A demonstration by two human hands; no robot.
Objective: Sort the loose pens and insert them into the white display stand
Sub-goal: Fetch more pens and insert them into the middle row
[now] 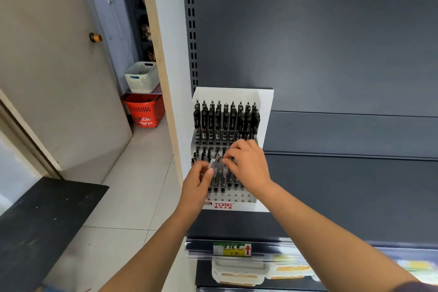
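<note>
**Clear pen being seated in the lower tier**

Head view: the white display stand is seen at the centre of the frame, set on a grey shelf. A clear pen is pinched between thumb and curled fingers of the left hand, over the lower tier at centre. The right hand is bent down beside it, fingertips near the pen. Whether anything is gripped by it cannot be told.

The insertion step is judged to be in hand. Next, the tip must be lined up with a free hole and pushed straight down.

Counted: two hands, one stand and one held pen. About nine black pens stand across the upper tier. Roughly three pen tops show on the lower tier; the rest are hidden.
</note>
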